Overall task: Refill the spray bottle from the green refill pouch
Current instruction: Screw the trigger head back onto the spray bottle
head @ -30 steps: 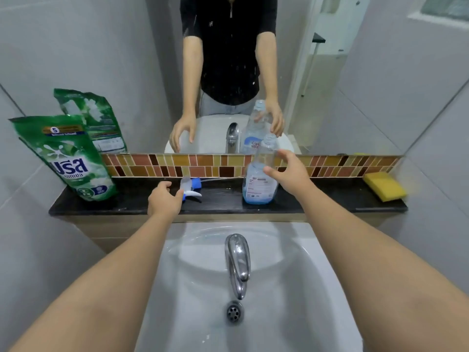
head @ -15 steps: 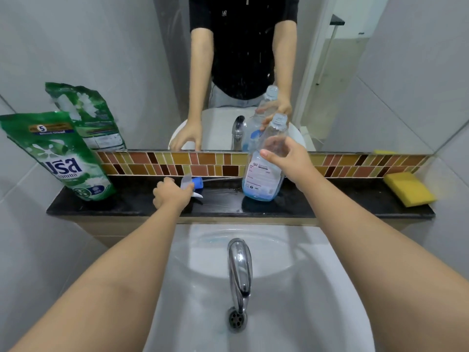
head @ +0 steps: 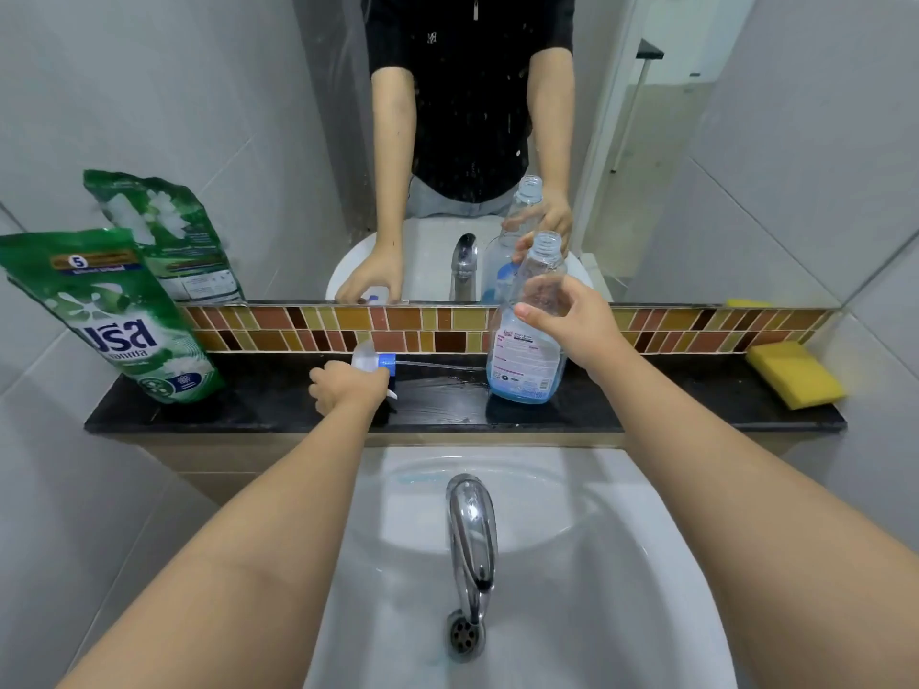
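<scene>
Green refill pouch (head: 114, 315) leans upright, far left of left hand (head: 343, 387) — nearer hand, gripping spray head (head: 373, 363); right hand (head: 572, 315) grips open spray bottle (head: 529, 350) neck.

Legible markings on the black ledge above the washbasin.
Large white Thai brand lettering across the front of the glossy green plastic refill pouch (head: 114, 315), with a white "5" in a circle on an orange band near its top; smaller print beneath too fine to read. White label with pink heading and dark text on the clear plastic spray bottle (head: 528, 335), illegible at this size.
</scene>
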